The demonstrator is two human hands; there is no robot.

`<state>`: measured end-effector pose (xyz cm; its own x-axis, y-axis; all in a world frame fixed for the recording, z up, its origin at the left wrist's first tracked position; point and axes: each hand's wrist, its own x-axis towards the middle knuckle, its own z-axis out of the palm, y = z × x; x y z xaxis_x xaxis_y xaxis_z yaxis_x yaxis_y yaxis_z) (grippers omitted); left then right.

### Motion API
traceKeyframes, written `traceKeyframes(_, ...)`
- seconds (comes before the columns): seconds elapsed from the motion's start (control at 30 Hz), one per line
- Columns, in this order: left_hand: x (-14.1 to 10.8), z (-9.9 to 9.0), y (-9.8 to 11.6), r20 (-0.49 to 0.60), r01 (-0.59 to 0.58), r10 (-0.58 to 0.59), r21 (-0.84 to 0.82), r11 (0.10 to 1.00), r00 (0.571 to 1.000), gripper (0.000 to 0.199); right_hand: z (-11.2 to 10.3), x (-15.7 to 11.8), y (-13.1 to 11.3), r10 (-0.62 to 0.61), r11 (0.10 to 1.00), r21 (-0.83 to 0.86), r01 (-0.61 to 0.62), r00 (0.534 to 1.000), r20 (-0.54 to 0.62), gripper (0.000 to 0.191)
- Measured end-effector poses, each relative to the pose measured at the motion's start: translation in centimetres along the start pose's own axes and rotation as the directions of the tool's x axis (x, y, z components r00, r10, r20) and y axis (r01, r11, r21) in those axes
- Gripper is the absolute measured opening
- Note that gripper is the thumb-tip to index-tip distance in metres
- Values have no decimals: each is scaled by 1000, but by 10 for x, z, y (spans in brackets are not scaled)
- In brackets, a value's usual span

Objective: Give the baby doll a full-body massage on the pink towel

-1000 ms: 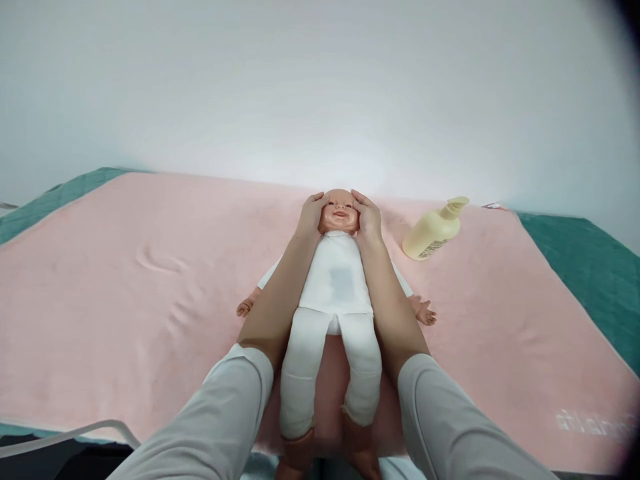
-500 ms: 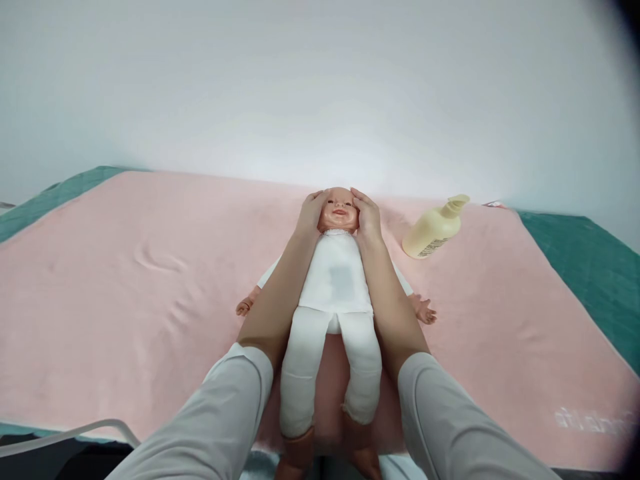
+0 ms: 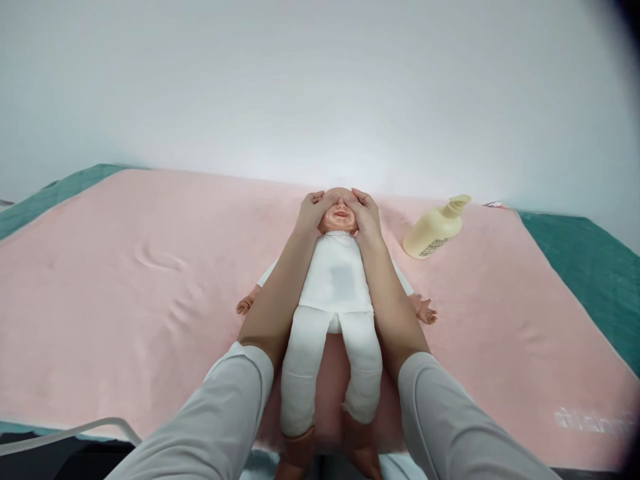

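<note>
Since a moment ago, my two thumbs [image 3: 327,200] have slid inward over the eyes of one baby doll [image 3: 333,273], lying face-up on a pink blanket [image 3: 125,280]. My left hand [image 3: 311,213] and right hand [image 3: 369,215] cup its head, thumbs spread from fingers. One yellow pump bottle [image 3: 433,231] stands to the right; its dark print and the blanket's white lettering [image 3: 593,421] are too blurred to read.

Doll [image 3: 333,257]: white body with a grey-blue patch [image 3: 343,281] on the chest; head [image 3: 341,223] orange-tan, feet [image 3: 298,448] reddish brown. Blanket [image 3: 125,320]: pink, with white lettering [image 3: 583,419] at near right. Sheet [image 3: 590,280]: teal green. Bottle [image 3: 425,232]: pale yellow, dark print [image 3: 434,247]. Sleeves [image 3: 205,413]: pale grey. Tube [image 3: 75,432]: off-white. Wall [image 3: 320,87]: pale bluish grey.
</note>
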<state>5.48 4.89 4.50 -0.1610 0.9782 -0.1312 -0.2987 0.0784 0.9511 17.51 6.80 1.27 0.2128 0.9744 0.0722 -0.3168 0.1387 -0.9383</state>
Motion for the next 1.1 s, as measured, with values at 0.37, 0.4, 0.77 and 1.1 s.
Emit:
traceKeyframes(0.37, -2, 3, 3, -23, 34, -35, -23, 999, 999, 35, 2, 3, 1, 24, 998, 51, -22, 999, -40, 35)
traceKeyframes(0.4, -2, 3, 3, -25, 37, -37, -32, 999, 999, 35, 1, 4, 2, 28, 998, 59, -25, 999, -41, 34)
traceKeyframes(0.77, 8, 2, -4, 19, 41, -40, -85, 996, 999, 24, -4, 9, 1, 79, 992, 100, -77, 997, -10, 36)
traceKeyframes(1.1, 15, 3, -7, 7, 105, -105, -118, 987, 994, 28, -2, 4, -7, 119, 984, 134, -114, 992, -31, 39)
